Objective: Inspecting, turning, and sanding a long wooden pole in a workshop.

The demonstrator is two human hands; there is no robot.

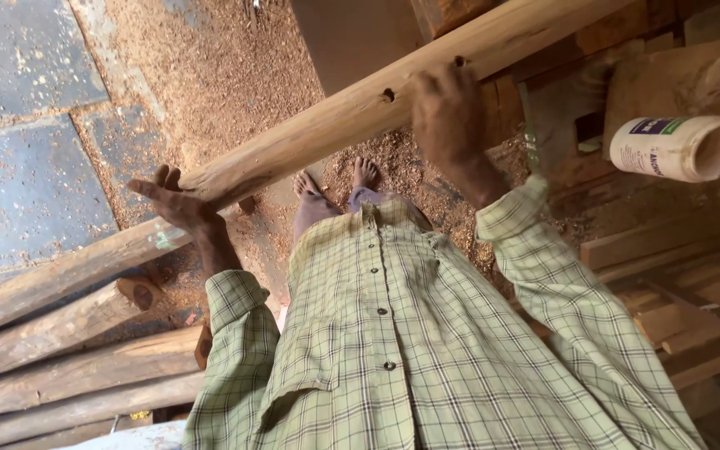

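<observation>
Nearest the camera: a green checked shirt, buttoned, with both sleeves reaching forward. Beyond its hem, two bare feet stand on a sawdust-strewn floor.

Item, pole: a long rough wooden round, running on a slant from lower left to upper right, held off the floor across the person's front. A small hole shows in its side near the right hand.

Item, left hand: laid against the pole's lower stretch, palm on the wood, fingers spread and extended; grip apart, not clamped.

Item, right hand: set over the pole's upper stretch, fingers curled over the far side; grip clamped on the pole.

At left, below the pole: a stack of logs, similar rounds lying side by side, one showing a cut end.

At right: a white plastic jar with a printed label, lying on its side, mouth open toward the right, resting among timber offcuts and planks.

Farther left: blue-grey floor slabs, flecked with shavings.
</observation>
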